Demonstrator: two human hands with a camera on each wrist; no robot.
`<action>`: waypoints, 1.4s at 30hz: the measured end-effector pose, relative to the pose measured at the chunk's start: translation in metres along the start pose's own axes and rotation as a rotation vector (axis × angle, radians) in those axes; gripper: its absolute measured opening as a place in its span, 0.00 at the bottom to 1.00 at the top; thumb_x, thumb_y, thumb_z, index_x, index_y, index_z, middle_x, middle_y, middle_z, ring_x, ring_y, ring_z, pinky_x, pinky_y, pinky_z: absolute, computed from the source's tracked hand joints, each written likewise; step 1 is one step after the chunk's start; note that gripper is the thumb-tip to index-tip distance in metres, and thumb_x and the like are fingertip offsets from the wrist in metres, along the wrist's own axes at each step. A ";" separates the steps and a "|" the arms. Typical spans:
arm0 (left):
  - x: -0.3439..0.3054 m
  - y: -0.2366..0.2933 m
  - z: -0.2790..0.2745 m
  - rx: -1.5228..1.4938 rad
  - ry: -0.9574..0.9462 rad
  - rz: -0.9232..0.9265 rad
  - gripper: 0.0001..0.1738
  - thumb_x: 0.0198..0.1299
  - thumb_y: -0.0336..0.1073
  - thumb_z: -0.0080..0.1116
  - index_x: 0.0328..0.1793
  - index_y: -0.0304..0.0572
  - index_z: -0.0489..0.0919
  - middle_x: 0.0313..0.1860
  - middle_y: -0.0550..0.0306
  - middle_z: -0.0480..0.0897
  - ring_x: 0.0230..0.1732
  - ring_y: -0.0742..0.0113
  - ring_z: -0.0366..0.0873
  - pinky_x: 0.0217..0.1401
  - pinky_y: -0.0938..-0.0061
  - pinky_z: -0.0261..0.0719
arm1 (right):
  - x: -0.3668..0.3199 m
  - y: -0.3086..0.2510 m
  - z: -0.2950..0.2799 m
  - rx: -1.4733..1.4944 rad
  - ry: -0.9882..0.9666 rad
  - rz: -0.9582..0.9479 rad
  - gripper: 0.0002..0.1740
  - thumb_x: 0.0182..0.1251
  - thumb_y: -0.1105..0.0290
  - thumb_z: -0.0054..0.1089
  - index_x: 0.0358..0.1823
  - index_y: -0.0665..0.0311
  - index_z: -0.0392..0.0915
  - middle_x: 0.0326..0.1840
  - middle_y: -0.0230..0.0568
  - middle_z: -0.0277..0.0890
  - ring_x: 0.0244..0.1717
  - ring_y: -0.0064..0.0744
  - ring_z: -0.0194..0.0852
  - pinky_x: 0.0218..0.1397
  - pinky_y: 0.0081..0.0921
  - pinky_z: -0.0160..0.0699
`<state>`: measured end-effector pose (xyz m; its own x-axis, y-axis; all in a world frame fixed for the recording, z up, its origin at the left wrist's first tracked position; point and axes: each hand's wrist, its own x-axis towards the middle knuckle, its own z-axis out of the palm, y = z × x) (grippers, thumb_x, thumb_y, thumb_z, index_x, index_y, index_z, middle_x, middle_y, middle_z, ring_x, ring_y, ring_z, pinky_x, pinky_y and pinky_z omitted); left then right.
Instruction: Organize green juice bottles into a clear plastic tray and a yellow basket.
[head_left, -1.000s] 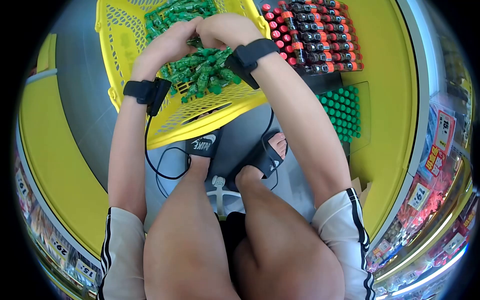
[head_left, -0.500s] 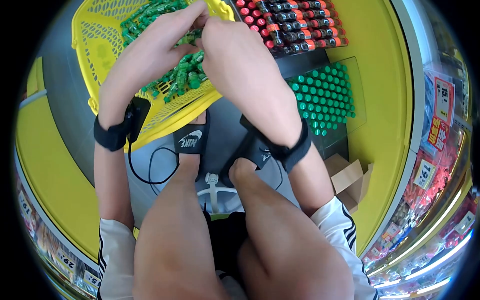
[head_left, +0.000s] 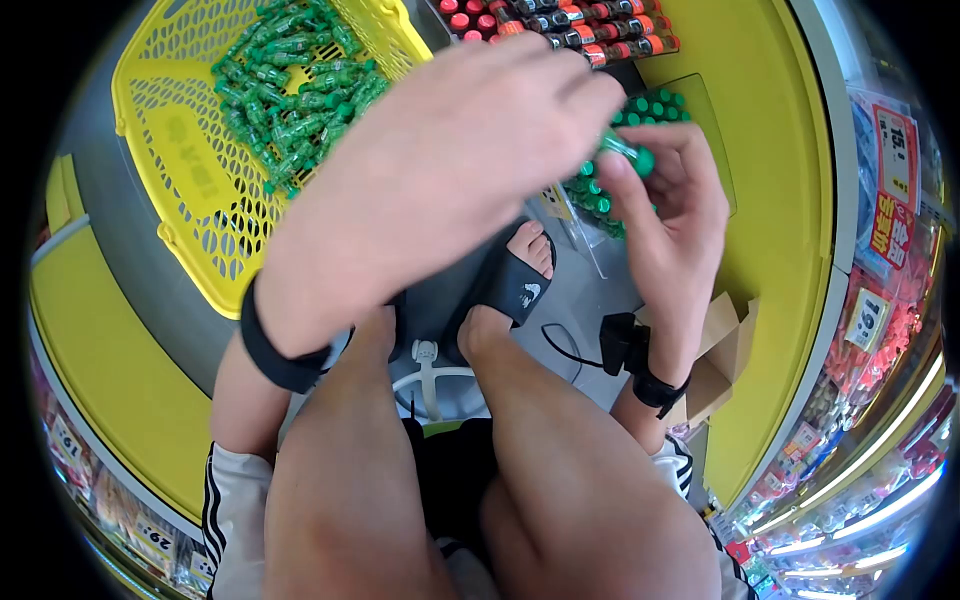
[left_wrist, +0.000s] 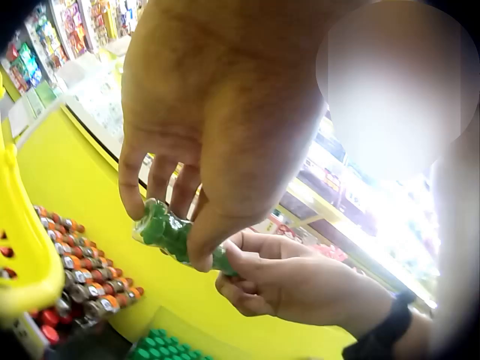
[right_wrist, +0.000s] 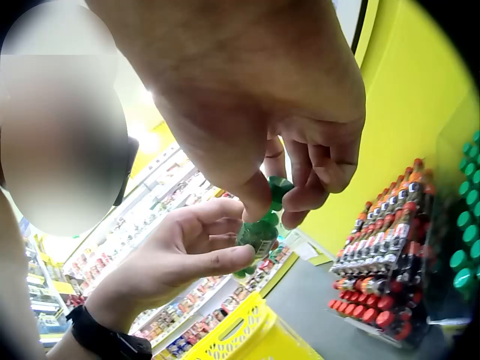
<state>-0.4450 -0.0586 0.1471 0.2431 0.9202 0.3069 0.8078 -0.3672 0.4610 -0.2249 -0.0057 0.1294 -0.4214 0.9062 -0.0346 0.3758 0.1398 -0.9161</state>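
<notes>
A small green bottle (head_left: 628,152) is held between both hands, over a group of upright green-capped bottles (head_left: 664,103) on the right. My left hand (head_left: 470,150) grips its body between thumb and fingers, as the left wrist view shows of the bottle (left_wrist: 169,231). At the cap end, my right hand (head_left: 685,205) pinches the green cap (right_wrist: 280,192) between thumb and finger. To the left in the head view, a yellow basket (head_left: 160,75) contains many more small green bottles (head_left: 305,85) lying in a loose heap.
Dark bottles with red caps and orange labels (head_left: 630,45) lie stacked at the top. A clear plastic sheet (head_left: 715,130) edges the green-capped group. An open cardboard box (head_left: 725,350) stands by the yellow ledge (head_left: 780,230). Sandalled feet (head_left: 515,275) rest on the grey floor below.
Both hands have moved from over the basket to the right, above the green-capped bottles. The green bottle between them now shows. The basket has shifted left in the view.
</notes>
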 end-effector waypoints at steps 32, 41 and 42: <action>-0.033 0.021 0.246 -0.031 -0.345 0.244 0.20 0.69 0.53 0.73 0.41 0.43 0.87 0.39 0.59 0.88 0.51 0.61 0.85 0.60 0.66 0.81 | -0.065 0.143 -0.032 -0.668 0.121 0.160 0.14 0.67 0.70 0.81 0.49 0.68 0.87 0.33 0.46 0.84 0.31 0.45 0.84 0.37 0.40 0.83; -0.035 0.010 0.258 -0.165 -0.327 0.190 0.20 0.65 0.50 0.75 0.46 0.40 0.88 0.44 0.57 0.88 0.54 0.59 0.84 0.63 0.65 0.79 | -0.063 0.154 -0.017 -0.729 0.091 0.185 0.15 0.69 0.68 0.80 0.51 0.67 0.87 0.38 0.50 0.87 0.34 0.50 0.88 0.40 0.45 0.85; -0.035 0.010 0.260 -0.165 -0.327 0.190 0.20 0.65 0.50 0.75 0.46 0.40 0.88 0.44 0.57 0.88 0.54 0.59 0.84 0.63 0.65 0.79 | -0.063 0.154 -0.017 -0.740 0.093 0.190 0.15 0.70 0.68 0.79 0.51 0.67 0.87 0.39 0.50 0.87 0.34 0.50 0.88 0.40 0.45 0.85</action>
<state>-0.3062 -0.0591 -0.0756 0.5590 0.8187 0.1310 0.6418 -0.5273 0.5569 -0.1269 -0.0344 -0.0030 -0.2354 0.9666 -0.1015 0.9028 0.1789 -0.3910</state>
